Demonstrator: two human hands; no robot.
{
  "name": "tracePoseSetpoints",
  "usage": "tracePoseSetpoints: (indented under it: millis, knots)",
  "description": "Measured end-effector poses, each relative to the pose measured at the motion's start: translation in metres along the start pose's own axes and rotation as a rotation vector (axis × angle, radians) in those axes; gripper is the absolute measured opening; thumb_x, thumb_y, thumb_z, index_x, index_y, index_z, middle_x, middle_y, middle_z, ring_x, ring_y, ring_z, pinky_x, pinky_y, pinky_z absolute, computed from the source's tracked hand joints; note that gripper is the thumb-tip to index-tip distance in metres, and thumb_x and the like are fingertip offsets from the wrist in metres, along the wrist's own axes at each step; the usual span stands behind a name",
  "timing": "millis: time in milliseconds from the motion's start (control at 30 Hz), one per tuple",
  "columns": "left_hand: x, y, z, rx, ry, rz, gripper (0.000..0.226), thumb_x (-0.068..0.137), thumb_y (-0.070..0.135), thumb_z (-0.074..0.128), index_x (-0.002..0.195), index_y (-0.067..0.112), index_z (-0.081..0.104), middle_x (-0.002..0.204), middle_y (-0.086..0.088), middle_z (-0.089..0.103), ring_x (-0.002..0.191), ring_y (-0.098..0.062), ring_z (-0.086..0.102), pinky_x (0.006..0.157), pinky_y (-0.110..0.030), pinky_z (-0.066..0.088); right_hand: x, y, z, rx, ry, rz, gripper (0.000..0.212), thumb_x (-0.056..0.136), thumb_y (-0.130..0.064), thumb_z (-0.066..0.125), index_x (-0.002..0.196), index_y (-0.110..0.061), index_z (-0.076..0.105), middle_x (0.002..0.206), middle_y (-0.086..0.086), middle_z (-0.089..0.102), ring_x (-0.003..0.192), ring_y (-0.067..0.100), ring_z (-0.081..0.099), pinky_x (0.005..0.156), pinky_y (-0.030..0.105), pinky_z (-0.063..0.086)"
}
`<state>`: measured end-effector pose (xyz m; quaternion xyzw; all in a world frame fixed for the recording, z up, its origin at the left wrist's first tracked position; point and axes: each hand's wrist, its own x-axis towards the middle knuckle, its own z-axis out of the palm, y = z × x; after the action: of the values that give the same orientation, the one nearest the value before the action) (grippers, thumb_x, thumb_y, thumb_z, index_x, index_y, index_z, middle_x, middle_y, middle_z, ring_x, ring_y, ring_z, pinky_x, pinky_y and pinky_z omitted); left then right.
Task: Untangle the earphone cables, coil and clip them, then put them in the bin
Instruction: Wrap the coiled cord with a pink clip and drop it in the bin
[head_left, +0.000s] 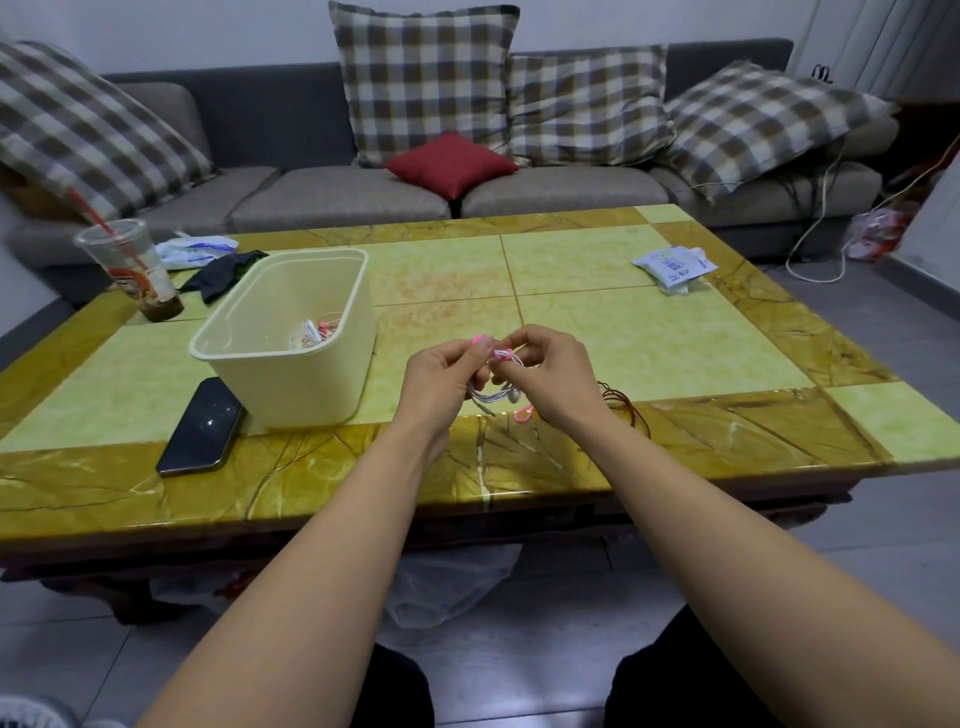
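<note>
Both forearms reach in over the near edge of the table (311, 483), a glossy green and brown top. Just inside that edge on the left a dark phone (201, 427) lies flat, its far end just beside the near corner of the bin (291, 395).

The left hand (441, 374) and right hand (558, 376) meet above the table a little in from the edge, backs up, fingers curled toward each other. Between them hangs a coiled white earphone cable (491, 396). Both hands pinch its upper part with thumb and fingertips, and a pink clip (477, 341) shows at the left fingertips. A second pink piece (522, 414) lies on the table below, and a reddish-brown cable (626, 402) sprawls just right of the right wrist.

The cream bin stands just left of the left hand, open-topped, with clipped earphones (317, 332) at its bottom. Beyond the hands a wide stretch of green tabletop runs to the far edge. A plastic cup (130, 270) and a dark cloth (223, 273) crowd the far left, and a white packet (675, 266) lies far right. A grey sofa (332, 192) runs behind.
</note>
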<state>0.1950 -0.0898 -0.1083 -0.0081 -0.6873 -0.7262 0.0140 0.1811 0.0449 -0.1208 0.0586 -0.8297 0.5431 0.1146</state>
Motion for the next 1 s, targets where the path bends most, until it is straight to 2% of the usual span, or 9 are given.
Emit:
tracePoseSetpoints:
  millis: [133, 200, 267, 333, 433, 567, 767, 900, 1000]
  knots:
    - [0.0013, -0.0019, -0.0022, -0.018, 0.007, -0.027, 0.023, 0.095, 0.023, 0.061, 0.101, 0.006, 0.074, 0.053, 0.008, 0.050, 0.052, -0.004, 0.043, 0.068, -0.022, 0.043, -0.0031, -0.0050, -0.0025, 0.176, -0.112, 0.085, 0.011, 0.085, -0.017, 0.071, 0.095, -0.018, 0.068, 0.078, -0.004, 0.076, 0.071, 0.006, 0.069, 0.071, 0.044, 0.055]
    - [0.0007, -0.0024, -0.0032, -0.011, 0.002, -0.036, 0.020, 0.095, 0.024, 0.060, 0.097, 0.010, 0.075, 0.055, 0.008, 0.052, 0.054, -0.006, 0.043, 0.066, -0.022, 0.041, -0.0015, -0.0063, -0.0045, 0.297, -0.156, 0.131, 0.017, 0.085, -0.011, 0.063, 0.100, -0.016, 0.070, 0.082, -0.005, 0.075, 0.076, 0.003, 0.066, 0.074, 0.037, 0.052]
    - [0.0003, -0.0021, -0.0042, 0.003, -0.007, -0.035, 0.021, 0.096, 0.024, 0.058, 0.095, 0.012, 0.075, 0.058, 0.007, 0.053, 0.058, -0.008, 0.042, 0.069, -0.025, 0.040, 0.0010, -0.0065, -0.0057, 0.402, -0.180, 0.186, 0.023, 0.084, -0.018, 0.058, 0.101, -0.015, 0.072, 0.092, -0.004, 0.075, 0.085, 0.005, 0.064, 0.076, 0.030, 0.046]
    - [0.0011, -0.0020, -0.0046, 0.009, -0.033, -0.039, 0.024, 0.099, 0.022, 0.054, 0.099, 0.008, 0.074, 0.063, 0.005, 0.056, 0.061, -0.009, 0.043, 0.072, -0.028, 0.040, 0.0022, -0.0039, -0.0048, 0.482, -0.133, 0.237, 0.020, 0.087, -0.024, 0.064, 0.101, -0.013, 0.072, 0.096, 0.002, 0.075, 0.090, 0.014, 0.064, 0.080, 0.035, 0.046]
    - [0.0004, -0.0018, -0.0016, 0.049, -0.085, -0.036, 0.026, 0.101, 0.019, 0.050, 0.108, 0.005, 0.070, 0.067, 0.005, 0.061, 0.058, -0.007, 0.046, 0.069, -0.024, 0.043, 0.0024, -0.0001, -0.0035, 0.623, -0.023, 0.294, 0.020, 0.085, -0.014, 0.073, 0.103, -0.009, 0.066, 0.092, 0.006, 0.076, 0.090, 0.021, 0.066, 0.084, 0.043, 0.047]
    - [0.0001, -0.0012, 0.0017, 0.043, -0.003, 0.000, 0.020, 0.097, 0.020, 0.058, 0.092, 0.003, 0.068, 0.067, 0.000, 0.067, 0.050, -0.005, 0.049, 0.057, -0.014, 0.044, 0.0038, -0.0023, -0.0058, 0.637, -0.047, 0.243, 0.029, 0.086, -0.012, 0.072, 0.113, -0.005, 0.063, 0.098, 0.007, 0.076, 0.099, 0.023, 0.070, 0.096, 0.043, 0.050]
    - [0.0021, -0.0035, -0.0020, 0.066, 0.068, -0.024, 0.023, 0.095, 0.026, 0.063, 0.088, 0.004, 0.068, 0.070, 0.000, 0.069, 0.051, -0.005, 0.050, 0.053, -0.012, 0.043, 0.0028, -0.0012, -0.0091, 0.537, -0.087, 0.157, 0.009, 0.089, -0.010, 0.069, 0.096, -0.013, 0.073, 0.089, 0.000, 0.075, 0.081, 0.005, 0.068, 0.066, 0.018, 0.049]
    - [0.0022, -0.0048, -0.0038, 0.088, 0.070, -0.041, 0.025, 0.094, 0.022, 0.064, 0.097, -0.002, 0.069, 0.072, -0.002, 0.071, 0.054, -0.005, 0.050, 0.059, -0.019, 0.045, 0.0021, -0.0015, -0.0087, 0.465, -0.097, 0.123, 0.011, 0.087, -0.007, 0.070, 0.097, -0.006, 0.072, 0.085, 0.001, 0.071, 0.071, -0.006, 0.064, 0.062, 0.008, 0.045]
    - [0.0003, -0.0035, -0.0037, 0.090, 0.074, -0.039, 0.021, 0.092, 0.020, 0.066, 0.092, -0.001, 0.070, 0.071, -0.003, 0.072, 0.055, -0.007, 0.050, 0.062, -0.022, 0.045, 0.0012, -0.0015, -0.0081, 0.437, -0.090, 0.092, 0.010, 0.085, -0.007, 0.072, 0.095, -0.007, 0.073, 0.086, 0.001, 0.073, 0.076, -0.002, 0.067, 0.069, 0.011, 0.049]
